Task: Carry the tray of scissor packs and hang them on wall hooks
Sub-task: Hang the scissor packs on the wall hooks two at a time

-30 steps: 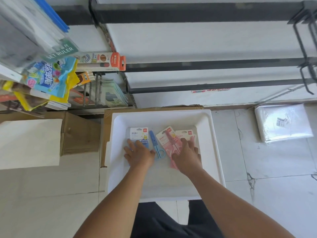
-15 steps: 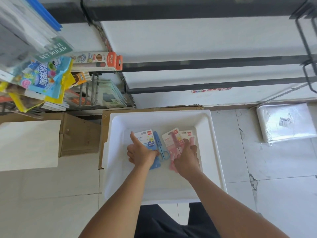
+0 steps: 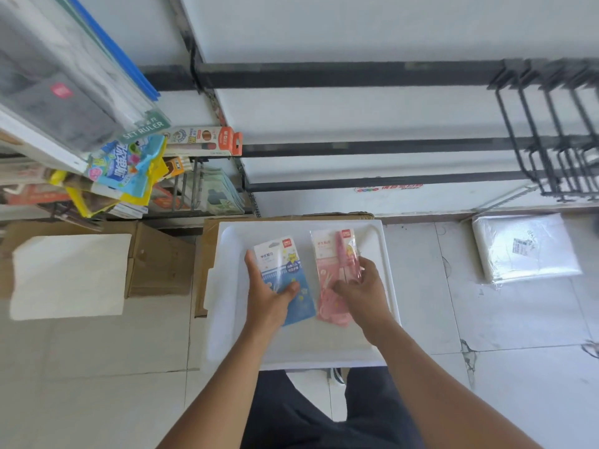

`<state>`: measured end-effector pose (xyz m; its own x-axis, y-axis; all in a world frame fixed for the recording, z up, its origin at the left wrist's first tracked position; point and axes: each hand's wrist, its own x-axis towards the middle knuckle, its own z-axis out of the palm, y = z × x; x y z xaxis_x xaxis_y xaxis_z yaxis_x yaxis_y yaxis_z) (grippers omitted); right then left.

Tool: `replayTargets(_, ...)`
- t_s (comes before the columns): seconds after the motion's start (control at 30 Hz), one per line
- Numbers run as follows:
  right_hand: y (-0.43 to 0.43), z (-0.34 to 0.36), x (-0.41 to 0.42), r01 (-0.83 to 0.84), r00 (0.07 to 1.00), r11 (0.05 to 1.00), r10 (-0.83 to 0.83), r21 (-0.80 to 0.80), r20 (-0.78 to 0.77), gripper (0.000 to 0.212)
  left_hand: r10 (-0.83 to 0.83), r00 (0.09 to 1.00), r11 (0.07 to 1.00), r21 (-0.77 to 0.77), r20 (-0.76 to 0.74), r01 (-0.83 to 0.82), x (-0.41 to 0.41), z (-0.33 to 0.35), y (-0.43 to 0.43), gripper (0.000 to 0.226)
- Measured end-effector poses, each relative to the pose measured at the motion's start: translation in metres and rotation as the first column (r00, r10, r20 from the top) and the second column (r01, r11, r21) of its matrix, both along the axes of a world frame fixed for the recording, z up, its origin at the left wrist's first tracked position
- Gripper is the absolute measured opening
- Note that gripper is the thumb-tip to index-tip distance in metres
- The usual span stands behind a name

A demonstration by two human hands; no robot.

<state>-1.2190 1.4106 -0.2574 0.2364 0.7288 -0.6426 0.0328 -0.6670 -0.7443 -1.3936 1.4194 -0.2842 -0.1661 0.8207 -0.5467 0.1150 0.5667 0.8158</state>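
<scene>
The left hand [image 3: 267, 294] is gripping a blue-and-white carded scissor pack [image 3: 285, 277], thumb pressing on its face, over the shallow white plastic tray [image 3: 227, 286]. The right hand [image 3: 366, 291] is pinching pink carded scissor packs [image 3: 330, 270] between thumb and fingers, just beside the blue one. The tray is sitting on a brown cardboard box [image 3: 201, 270] below black wire wall hooks [image 3: 551, 140].

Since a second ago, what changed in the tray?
Both hands closed on packs and raised them: left hand holds the blue pack, right hand the pink packs. The tray stayed on the cardboard box.
</scene>
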Motion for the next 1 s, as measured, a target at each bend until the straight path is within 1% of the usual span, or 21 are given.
replayTargets(0.07, 0.001, 0.025, -0.002, 0.038, 0.999, 0.997, -0.036, 0.063, -0.034, 0.039, 0.029, 0.997, 0.999, 0.030, 0.068, -0.031, -0.005, 0.025, -0.002, 0.096)
replayTargets(0.13, 0.003, 0.050, -0.005, 0.079, 0.996, 0.989, -0.073, 0.122, -0.049, 0.038, 0.054, 0.994, 0.996, 0.066, 0.090, -0.060, -0.011, 0.056, 0.000, 0.087)
replayTargets(0.23, 0.008, 0.091, -0.012, 0.117, 0.992, 0.955, -0.100, 0.274, -0.073, 0.026, 0.077, 0.994, 0.973, 0.210, 0.076, -0.092, -0.020, 0.107, 0.009, 0.053)
replayTargets(0.3, 0.011, 0.122, -0.018, 0.126, 0.992, 0.927, -0.106, 0.353, -0.075, 0.027, 0.064, 0.990, 0.948, 0.302, 0.124, -0.099, -0.025, 0.145, 0.016, 0.040)
replayTargets(0.4, 0.017, 0.170, -0.028, 0.167, 0.986, 0.863, -0.139, 0.477, -0.094, 0.028, 0.009, 0.984, 0.901, 0.425, 0.178, -0.086, -0.032, 0.200, 0.028, 0.037)
replayTargets(0.53, 0.025, 0.237, -0.037, 0.211, 0.978, 0.742, -0.164, 0.637, -0.132, 0.025, -0.036, 0.972, 0.800, 0.590, 0.233, -0.112, -0.038, 0.274, 0.040, 0.033)
replayTargets(0.63, 0.031, 0.285, -0.035, 0.172, 0.985, 0.651, -0.094, 0.740, -0.146, 0.024, -0.023, 0.956, 0.706, 0.682, 0.292, -0.191, -0.037, 0.322, 0.041, 0.032)
replayTargets(0.73, 0.035, 0.334, -0.028, 0.163, 0.982, 0.551, -0.013, 0.818, -0.187, 0.022, -0.015, 0.947, 0.628, 0.740, 0.322, -0.242, -0.029, 0.365, 0.040, 0.035)
replayTargets(0.9, 0.032, 0.408, -0.018, 0.114, 0.984, 0.397, 0.081, 0.911, -0.159, 0.026, -0.068, 0.948, 0.486, 0.840, 0.312, -0.242, -0.016, 0.429, 0.033, 0.031)
replayTargets(1.0, 0.032, 0.440, -0.016, 0.098, 0.980, 0.317, 0.134, 0.943, -0.147, 0.022, -0.109, 0.943, 0.407, 0.879, 0.316, -0.248, -0.015, 0.460, 0.034, 0.035)
